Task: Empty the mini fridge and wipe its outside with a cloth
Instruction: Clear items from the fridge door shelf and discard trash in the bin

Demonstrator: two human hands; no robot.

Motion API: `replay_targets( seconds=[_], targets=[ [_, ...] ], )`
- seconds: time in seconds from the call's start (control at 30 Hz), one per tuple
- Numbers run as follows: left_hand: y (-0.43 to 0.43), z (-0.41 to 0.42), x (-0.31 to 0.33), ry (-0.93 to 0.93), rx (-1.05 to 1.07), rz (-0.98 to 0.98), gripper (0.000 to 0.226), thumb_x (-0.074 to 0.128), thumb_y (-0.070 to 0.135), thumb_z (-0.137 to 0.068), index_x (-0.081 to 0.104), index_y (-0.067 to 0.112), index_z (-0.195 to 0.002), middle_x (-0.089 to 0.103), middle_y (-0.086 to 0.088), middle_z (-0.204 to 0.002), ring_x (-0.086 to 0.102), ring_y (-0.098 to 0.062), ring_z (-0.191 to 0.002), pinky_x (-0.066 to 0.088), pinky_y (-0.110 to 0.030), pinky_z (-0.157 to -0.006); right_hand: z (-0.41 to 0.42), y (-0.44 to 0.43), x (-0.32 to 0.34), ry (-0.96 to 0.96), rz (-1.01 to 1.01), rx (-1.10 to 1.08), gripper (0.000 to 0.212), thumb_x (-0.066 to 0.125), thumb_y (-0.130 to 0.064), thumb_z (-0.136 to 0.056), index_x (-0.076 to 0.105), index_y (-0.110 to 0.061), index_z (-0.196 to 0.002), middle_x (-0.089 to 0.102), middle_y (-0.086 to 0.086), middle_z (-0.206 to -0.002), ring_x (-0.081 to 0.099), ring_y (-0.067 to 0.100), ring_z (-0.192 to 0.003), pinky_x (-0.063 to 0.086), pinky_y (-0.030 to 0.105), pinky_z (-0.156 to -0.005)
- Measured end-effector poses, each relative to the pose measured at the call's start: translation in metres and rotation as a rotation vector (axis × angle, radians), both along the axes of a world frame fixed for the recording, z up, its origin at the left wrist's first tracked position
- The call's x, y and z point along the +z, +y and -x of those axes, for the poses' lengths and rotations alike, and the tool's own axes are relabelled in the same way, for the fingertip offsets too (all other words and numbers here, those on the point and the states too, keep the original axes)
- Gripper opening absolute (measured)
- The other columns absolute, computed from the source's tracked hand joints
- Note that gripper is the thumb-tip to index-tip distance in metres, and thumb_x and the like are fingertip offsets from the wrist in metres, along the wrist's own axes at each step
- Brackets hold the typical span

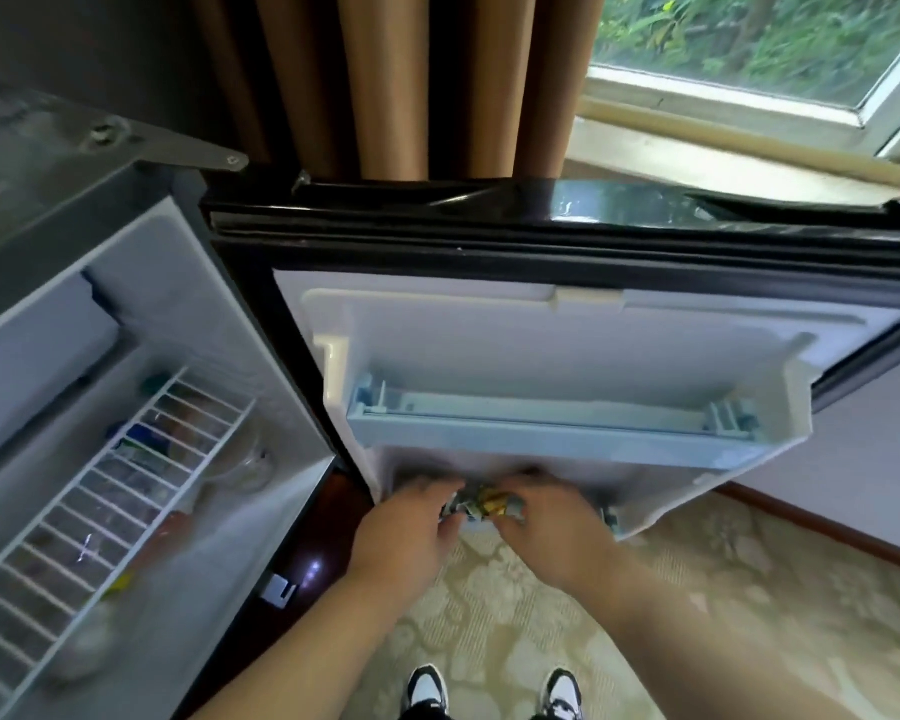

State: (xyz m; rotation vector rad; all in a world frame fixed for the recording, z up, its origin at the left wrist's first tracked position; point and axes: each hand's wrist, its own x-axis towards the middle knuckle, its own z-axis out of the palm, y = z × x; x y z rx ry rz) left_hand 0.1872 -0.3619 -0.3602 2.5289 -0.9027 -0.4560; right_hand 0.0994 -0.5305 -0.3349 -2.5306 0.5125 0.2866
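Observation:
The mini fridge stands open at the left, its white wire shelf over blurred bottles and packets. Its door is swung wide toward me, with a bare upper door rack. Below that rack, at the door's bottom shelf, my left hand and my right hand close together around several small gold and silver packets. Both hands have curled fingers on the packets. The bottom shelf itself is mostly hidden by my hands.
Brown curtains hang behind the fridge, beside a window with a pale sill. A patterned beige carpet covers the floor under my shoes. A wooden skirting board runs along the right wall.

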Motion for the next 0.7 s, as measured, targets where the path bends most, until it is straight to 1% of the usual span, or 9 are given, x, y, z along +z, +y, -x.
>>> replay_targets(
  seconds=[0.07, 0.17, 0.23, 0.33, 0.5, 0.6, 0.7],
  targets=[
    [-0.004, 0.001, -0.006, 0.0, 0.003, 0.014, 0.03, 0.052, 0.041, -0.099, 0.059, 0.036, -0.127, 0.063, 0.011, -0.123, 0.061, -0.015, -0.113, 0.053, -0.036, -0.087, -0.001, -0.003, -0.004, 0.034, 0.035, 0.034, 0.033, 0.052, -0.026, -0.089, 0.066, -0.033, -0.118, 0.071, -0.006, -0.109, 0.065, 0.013, -0.091, 0.055, 0.028, -0.075],
    [-0.006, 0.003, -0.009, -0.026, 0.061, 0.061, 0.016, 0.057, 0.034, -0.098, 0.067, 0.031, -0.11, 0.069, 0.009, -0.109, 0.064, -0.017, -0.102, 0.054, -0.037, -0.079, -0.001, -0.006, -0.009, 0.011, 0.047, 0.056, 0.032, 0.053, -0.025, -0.09, 0.066, -0.03, -0.12, 0.07, -0.003, -0.115, 0.064, 0.015, -0.098, 0.054, 0.028, -0.079],
    [-0.005, 0.005, -0.009, -0.044, 0.107, 0.103, 0.015, 0.06, 0.03, -0.097, 0.07, 0.028, -0.108, 0.071, 0.007, -0.104, 0.065, -0.018, -0.097, 0.053, -0.034, -0.077, 0.002, -0.006, -0.012, -0.005, 0.033, 0.064, 0.031, 0.055, -0.027, -0.093, 0.066, -0.03, -0.121, 0.069, -0.004, -0.118, 0.064, 0.016, -0.103, 0.053, 0.028, -0.082],
    [0.0, 0.008, -0.005, -0.071, 0.153, 0.152, 0.013, 0.065, 0.026, -0.095, 0.072, 0.025, -0.105, 0.072, 0.005, -0.097, 0.067, -0.019, -0.087, 0.049, -0.03, -0.069, 0.005, -0.006, -0.015, -0.015, 0.031, 0.083, 0.033, 0.055, -0.03, -0.094, 0.065, -0.034, -0.125, 0.069, -0.007, -0.121, 0.063, 0.014, -0.106, 0.052, 0.026, -0.083],
    [0.008, 0.011, 0.002, -0.098, 0.189, 0.229, 0.006, 0.07, 0.023, -0.092, 0.073, 0.023, -0.097, 0.071, 0.006, -0.087, 0.066, -0.018, -0.074, 0.055, -0.033, -0.064, 0.004, -0.006, -0.022, -0.045, 0.022, 0.113, 0.033, 0.055, -0.03, -0.094, 0.065, -0.037, -0.124, 0.069, -0.011, -0.119, 0.062, 0.012, -0.105, 0.048, 0.021, -0.079],
    [0.015, 0.015, 0.007, -0.119, 0.227, 0.246, 0.005, 0.071, 0.022, -0.091, 0.073, 0.023, -0.096, 0.07, 0.008, -0.086, 0.065, -0.015, -0.072, 0.055, -0.033, -0.063, -0.001, -0.006, -0.025, -0.056, 0.037, 0.149, 0.033, 0.051, -0.028, -0.095, 0.064, -0.035, -0.124, 0.067, -0.007, -0.119, 0.062, 0.014, -0.103, 0.051, 0.025, -0.079],
    [0.024, 0.018, 0.007, -0.131, 0.266, 0.274, 0.007, 0.073, 0.021, -0.09, 0.074, 0.022, -0.097, 0.071, 0.009, -0.087, 0.064, -0.012, -0.073, 0.054, -0.03, -0.064, -0.01, -0.007, -0.03, -0.028, 0.111, 0.229, 0.038, 0.047, -0.017, -0.096, 0.062, -0.03, -0.128, 0.067, 0.001, -0.12, 0.063, 0.021, -0.105, 0.055, 0.036, -0.085]
  ],
)
